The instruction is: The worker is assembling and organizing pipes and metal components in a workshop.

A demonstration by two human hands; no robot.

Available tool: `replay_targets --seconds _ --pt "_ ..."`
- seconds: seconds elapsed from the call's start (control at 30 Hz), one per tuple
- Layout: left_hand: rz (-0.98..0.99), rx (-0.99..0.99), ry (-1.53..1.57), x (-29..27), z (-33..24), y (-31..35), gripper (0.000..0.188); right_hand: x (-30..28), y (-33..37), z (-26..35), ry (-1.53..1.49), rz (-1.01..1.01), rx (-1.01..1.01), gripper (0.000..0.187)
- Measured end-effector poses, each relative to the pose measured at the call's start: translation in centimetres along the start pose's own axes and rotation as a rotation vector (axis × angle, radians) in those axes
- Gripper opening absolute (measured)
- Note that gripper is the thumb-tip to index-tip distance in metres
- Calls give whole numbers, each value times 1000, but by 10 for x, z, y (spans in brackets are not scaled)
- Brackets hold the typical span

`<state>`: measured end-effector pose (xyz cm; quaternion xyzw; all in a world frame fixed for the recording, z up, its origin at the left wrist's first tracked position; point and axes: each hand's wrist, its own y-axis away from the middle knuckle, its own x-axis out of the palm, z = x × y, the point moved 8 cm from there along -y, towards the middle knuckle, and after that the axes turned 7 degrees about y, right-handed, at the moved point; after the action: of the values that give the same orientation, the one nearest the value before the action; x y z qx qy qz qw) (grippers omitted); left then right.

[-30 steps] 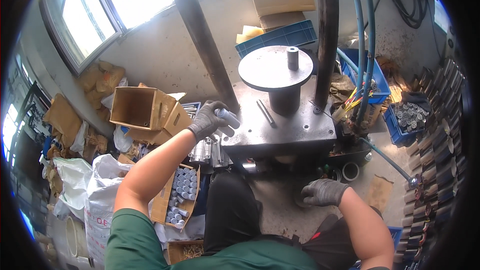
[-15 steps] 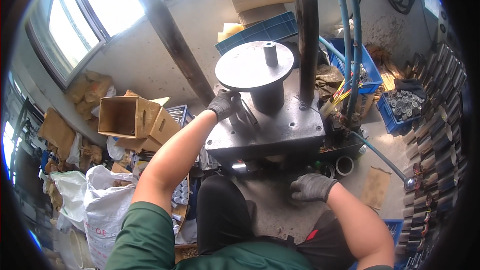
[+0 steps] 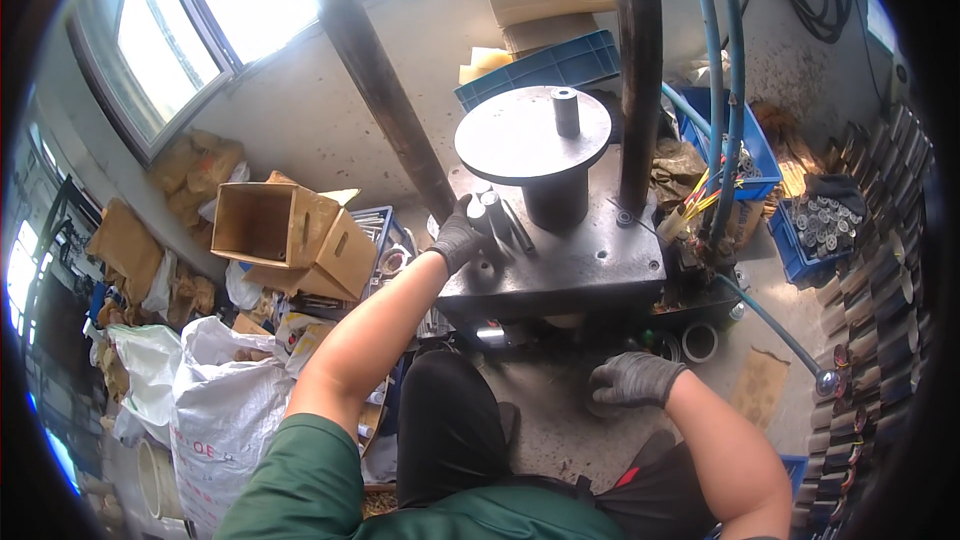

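Note:
My left hand (image 3: 462, 242), in a dark grey glove, is at the left side of the dark metal machine bed (image 3: 560, 278). Its fingers close round a short metal cylinder (image 3: 478, 217), partly hidden by the glove. Beside that stands another metal cylinder (image 3: 495, 213), with a thin dark rod (image 3: 519, 230) next to it. Behind them a round metal plate (image 3: 515, 145) sits on a thick dark post (image 3: 556, 202), and a small upright cylinder (image 3: 566, 115) stands on the plate. My right hand (image 3: 637, 380), also gloved, hangs before the bed with fingers curled and nothing visible in them.
Two dark columns (image 3: 385, 80) (image 3: 638, 70) rise from the bed. At the right are blue hoses (image 3: 735, 70), a lever with a ball end (image 3: 826, 381) and a blue bin of round metal parts (image 3: 815, 230). Cardboard boxes (image 3: 268, 225) and a white sack (image 3: 225, 410) stand at the left.
My left hand has moved down from beside the round plate's edge to the bed's left side, and the cylinders there now show. My right hand stays about where it was. The view has shifted slightly.

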<state>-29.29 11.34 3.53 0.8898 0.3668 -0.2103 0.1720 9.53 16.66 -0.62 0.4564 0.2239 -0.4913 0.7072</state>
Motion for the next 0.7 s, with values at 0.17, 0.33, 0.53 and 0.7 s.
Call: replay_targets --seconds 0.17,0.33,0.53,0.7 --pt "-76 41 630 17 13 -19 31 2 -2 -4 26 -13 19 48" --pt "-114 99 -148 5 2 -10 60 -4 0 -1 36 -50 0 50" --pt "-24 136 97 -58 10 69 73 -12 12 -8 -115 -59 89 42" --pt "-75 236 40 -160 83 204 37 -30 28 4 -36 -248 4 38"
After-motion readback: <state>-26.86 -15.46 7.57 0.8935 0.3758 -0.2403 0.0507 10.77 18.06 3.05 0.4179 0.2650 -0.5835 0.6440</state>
